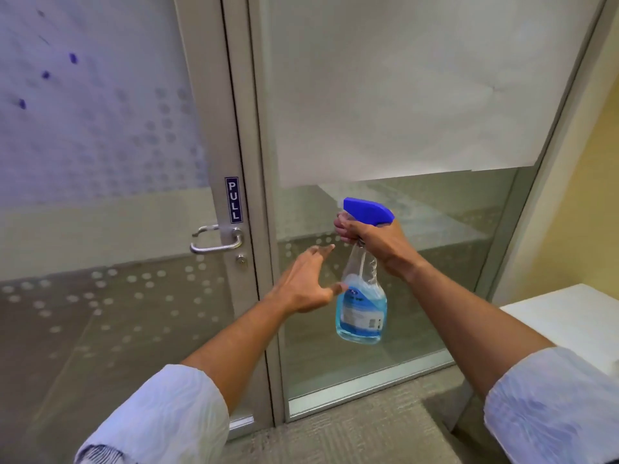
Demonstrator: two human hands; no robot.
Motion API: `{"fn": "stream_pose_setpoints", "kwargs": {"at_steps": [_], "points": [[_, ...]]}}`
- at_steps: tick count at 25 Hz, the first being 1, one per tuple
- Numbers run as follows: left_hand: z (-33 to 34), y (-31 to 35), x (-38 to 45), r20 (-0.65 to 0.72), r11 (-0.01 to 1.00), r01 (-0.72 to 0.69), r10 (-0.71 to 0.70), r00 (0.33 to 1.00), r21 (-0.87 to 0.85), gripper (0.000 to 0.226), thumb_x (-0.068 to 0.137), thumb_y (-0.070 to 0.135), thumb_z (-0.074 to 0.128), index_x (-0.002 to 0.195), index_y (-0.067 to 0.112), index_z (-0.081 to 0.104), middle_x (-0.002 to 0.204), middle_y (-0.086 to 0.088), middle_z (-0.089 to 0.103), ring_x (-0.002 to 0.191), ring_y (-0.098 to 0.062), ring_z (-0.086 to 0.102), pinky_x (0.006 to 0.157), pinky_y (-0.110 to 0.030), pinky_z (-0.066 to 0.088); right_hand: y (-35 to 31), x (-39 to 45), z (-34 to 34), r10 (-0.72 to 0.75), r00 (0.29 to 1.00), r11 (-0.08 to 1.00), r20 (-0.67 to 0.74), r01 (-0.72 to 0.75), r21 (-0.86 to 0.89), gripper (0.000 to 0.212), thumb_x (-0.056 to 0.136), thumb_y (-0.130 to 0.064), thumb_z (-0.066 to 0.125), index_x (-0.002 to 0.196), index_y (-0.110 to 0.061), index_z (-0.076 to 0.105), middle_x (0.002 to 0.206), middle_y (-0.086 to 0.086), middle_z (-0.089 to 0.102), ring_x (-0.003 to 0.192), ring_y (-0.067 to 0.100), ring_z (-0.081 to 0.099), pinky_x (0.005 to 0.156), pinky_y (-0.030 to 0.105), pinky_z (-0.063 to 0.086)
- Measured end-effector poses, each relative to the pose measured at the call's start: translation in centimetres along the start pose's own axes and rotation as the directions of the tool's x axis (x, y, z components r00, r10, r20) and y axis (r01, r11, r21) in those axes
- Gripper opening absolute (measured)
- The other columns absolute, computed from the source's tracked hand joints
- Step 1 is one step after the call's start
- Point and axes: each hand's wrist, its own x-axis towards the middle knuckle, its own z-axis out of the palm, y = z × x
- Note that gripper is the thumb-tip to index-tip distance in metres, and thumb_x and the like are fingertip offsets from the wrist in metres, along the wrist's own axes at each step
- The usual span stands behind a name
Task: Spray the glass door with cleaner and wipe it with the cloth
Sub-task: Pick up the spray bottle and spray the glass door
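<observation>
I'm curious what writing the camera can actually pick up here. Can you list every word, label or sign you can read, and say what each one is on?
"PULL": white letters running downward on a dark blue sticker on the door frame, just above the door handle.
Label on the spray bottle held in the right hand: there is print and what looks like a logo, but it is too small and blurred to read.
No other text is visible.
</observation>
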Motion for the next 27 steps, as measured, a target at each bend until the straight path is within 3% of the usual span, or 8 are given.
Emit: {"fn": "stream_pose_setpoints", "kwargs": {"at_steps": [5,10,15,22,27], "points": [[-7.2,-6.0,-5.5,-0.24,0.94,0.07,0.013,0.971,0.335,0.105,0.079,0.073,0.044,0.156,0.016,0.003,0.162,-0.014,0.016,0.147,-0.028,0.02,0.121,-0.041,0.014,-1.2,0.2,8.2,-0.034,0.999,0.999,0.027,0.034,-0.01,0.029,0.086,-0.016,0.074,0.099,0.009,0.068,0.082,0.015,0.067,0.074,0.017,0.066,0.071,0.029,0.052],[-15.2,-12.6,-10.5,-0.455,0.819,0.265,-0.005,0.89,0.508,0.108,0.079,0.08,0.028,0.156,0.01,-0.003,0.163,-0.019,-0.002,0.151,-0.03,0.002,0.123,-0.046,0.004,-2.2,1.0,18.1,-0.066,0.996,0.998,0.052,0.066,-0.007,0.023,0.085,-0.019,0.075,0.094,0.001,0.068,0.076,0.01,0.064,0.069,0.017,0.063,0.061,0.024,0.05],[-24.6,-19.4,-14.8,-0.545,0.729,0.371,0.003,0.839,0.575,0.11,0.077,0.081,0.025,0.155,0.01,-0.005,0.163,-0.019,-0.005,0.151,-0.031,-0.005,0.122,-0.05,0.003,-3.0,2.6,29.1,-0.094,0.995,0.996,0.033,0.094,0.013,0.011,0.083,-0.016,0.073,0.085,-0.007,0.068,0.071,0.008,0.06,0.065,0.017,0.057,0.063,0.03,0.049],[-35.6,-27.2,-18.3,-0.615,0.659,0.44,0.045,0.787,0.61,0.11,0.076,0.081,0.026,0.156,0.01,-0.004,0.163,-0.02,-0.006,0.151,-0.032,-0.006,0.121,-0.05,0.002,-5.3,6.3,42.6,-0.129,0.99,0.99,-0.062,0.132,0.053,0.009,0.075,-0.021,0.075,0.078,-0.013,0.071,0.07,0.004,0.068,0.068,0.016,0.066,0.075,0.038,0.06],[-40.6,-31.0,-18.3,-0.674,0.642,0.481,0.077,0.735,0.597,0.109,0.077,0.079,0.029,0.156,0.01,-0.004,0.163,-0.019,-0.006,0.151,-0.032,-0.005,0.122,-0.05,0.003,-7.3,9.3,49.4,-0.172,0.984,0.984,-0.055,0.174,0.027,0.006,0.073,-0.016,0.072,0.077,-0.011,0.07,0.064,0.001,0.064,0.061,0.015,0.061,0.067,0.034,0.058]]}}
